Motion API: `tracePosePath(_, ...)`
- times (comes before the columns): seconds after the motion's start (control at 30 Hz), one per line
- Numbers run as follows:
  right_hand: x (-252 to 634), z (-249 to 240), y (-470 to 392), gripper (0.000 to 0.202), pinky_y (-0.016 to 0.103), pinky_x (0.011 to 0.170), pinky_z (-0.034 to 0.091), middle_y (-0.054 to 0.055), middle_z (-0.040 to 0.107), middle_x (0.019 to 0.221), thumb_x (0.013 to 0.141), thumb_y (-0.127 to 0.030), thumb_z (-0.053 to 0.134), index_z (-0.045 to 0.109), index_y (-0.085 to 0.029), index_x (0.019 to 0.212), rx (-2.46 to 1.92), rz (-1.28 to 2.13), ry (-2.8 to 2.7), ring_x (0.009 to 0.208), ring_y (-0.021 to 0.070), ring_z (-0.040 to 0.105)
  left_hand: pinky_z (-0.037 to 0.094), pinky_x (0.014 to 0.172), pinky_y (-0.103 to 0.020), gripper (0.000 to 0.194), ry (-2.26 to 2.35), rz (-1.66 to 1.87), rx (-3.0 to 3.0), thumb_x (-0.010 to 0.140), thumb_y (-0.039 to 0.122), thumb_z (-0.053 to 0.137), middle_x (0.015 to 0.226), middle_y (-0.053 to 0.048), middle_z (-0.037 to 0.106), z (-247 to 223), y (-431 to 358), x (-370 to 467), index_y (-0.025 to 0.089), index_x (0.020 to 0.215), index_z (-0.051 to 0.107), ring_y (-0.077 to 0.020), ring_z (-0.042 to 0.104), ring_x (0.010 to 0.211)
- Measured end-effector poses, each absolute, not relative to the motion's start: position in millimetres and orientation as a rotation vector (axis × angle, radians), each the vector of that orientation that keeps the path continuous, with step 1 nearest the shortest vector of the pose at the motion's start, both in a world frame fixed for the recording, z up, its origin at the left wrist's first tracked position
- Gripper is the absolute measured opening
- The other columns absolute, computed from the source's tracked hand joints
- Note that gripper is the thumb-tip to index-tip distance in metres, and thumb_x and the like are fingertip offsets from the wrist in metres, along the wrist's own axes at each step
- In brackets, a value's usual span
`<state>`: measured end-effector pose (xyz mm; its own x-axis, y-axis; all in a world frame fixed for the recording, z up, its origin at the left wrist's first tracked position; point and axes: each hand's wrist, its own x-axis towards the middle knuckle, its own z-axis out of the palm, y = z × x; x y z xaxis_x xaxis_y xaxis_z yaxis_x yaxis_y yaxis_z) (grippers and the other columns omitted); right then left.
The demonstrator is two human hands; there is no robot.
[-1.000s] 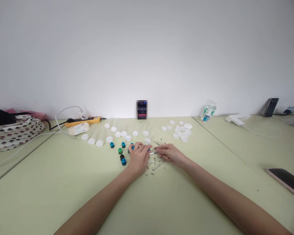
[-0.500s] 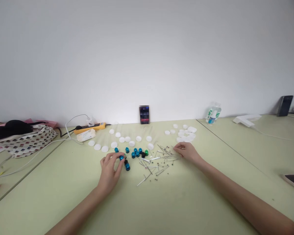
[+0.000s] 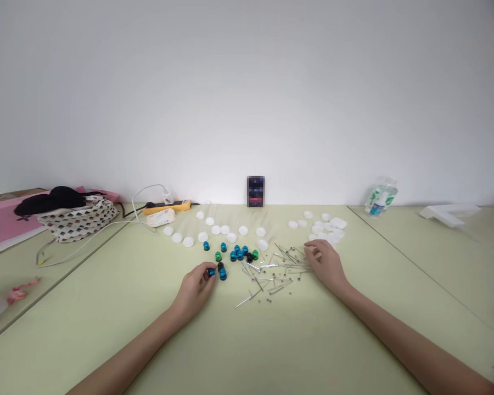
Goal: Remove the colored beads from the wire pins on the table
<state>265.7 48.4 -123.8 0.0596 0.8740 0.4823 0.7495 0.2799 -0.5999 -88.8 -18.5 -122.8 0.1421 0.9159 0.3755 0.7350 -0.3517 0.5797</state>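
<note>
My left hand [image 3: 194, 289] is closed at the fingertips around a small shiny blue round-topped piece [image 3: 211, 272] with a dark base. Just beside it stand another blue piece [image 3: 223, 274], a black one [image 3: 220, 266] and a green one [image 3: 218, 255]. More blue pieces [image 3: 239, 254] cluster behind, with a black and a green one at their right. My right hand [image 3: 326, 265] rests at the right edge of a heap of thin metal rods [image 3: 288, 266], thumb and fingers pressed together. What it grips, if anything, is hidden. Tiny metal nuts [image 3: 268, 300] lie among the rods.
Several clear tubes with white round ends [image 3: 224, 229] lie at the back. More white caps [image 3: 327, 227] sit behind my right hand. A phone [image 3: 256, 192] leans on the wall. An orange power strip [image 3: 168, 207], a basket [image 3: 80, 222] and a clear plastic bag [image 3: 381, 197] stand farther out.
The view has swung slightly left. My left hand has drawn the blue piece a little towards me, baring the green piece behind it. My right hand stays by the rods.
</note>
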Motion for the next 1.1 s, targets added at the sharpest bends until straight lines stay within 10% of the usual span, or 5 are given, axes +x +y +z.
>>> tracePosePath(0.4, 222, -121, 1, 0.018, 0.038, 0.076, 0.042, 0.011, 0.056, 0.102, 0.085, -0.017, 0.045, 0.058, -0.020, 0.097, -1.129, -0.223, -2.033, 0.091, 0.0236, 0.052, 0.045, 0.071, -0.030, 0.019, 1.406, 1.009, 2.272, 0.089, 0.030, 0.037, 0.091, -0.004, 0.050, -126, -13, -68, 0.024, 0.097, 0.053, -0.0155, 0.052, 0.076)
tracePosePath(0.77, 150, -119, -34, 0.037, 0.025, 0.057, 0.048, 0.002, 0.054, 0.084, 0.078, -0.030, 0.060, 0.038, -0.022, 0.108, -0.921, 1.051, -1.847, 0.060, 0.0100, 0.053, 0.038, 0.054, -0.020, 0.027, 1.080, 1.115, 1.236, 0.080, 0.044, 0.054, 0.077, 0.000, 0.055, -106, -39, -15, 0.019, 0.088, 0.048, -0.0099, 0.051, 0.063)
tracePosePath(1.1, 152, -116, -29, 0.023, 0.024, 0.058, 0.045, -0.003, 0.053, 0.065, 0.081, -0.030, 0.058, 0.044, -0.021, 0.097, -0.815, 1.446, -1.631, 0.062, 0.0111, 0.056, 0.046, 0.061, -0.025, 0.022, 0.941, 1.159, 1.107, 0.082, 0.038, 0.054, 0.080, -0.001, 0.059, -114, -42, 6, 0.019, 0.091, 0.047, -0.0128, 0.058, 0.069)
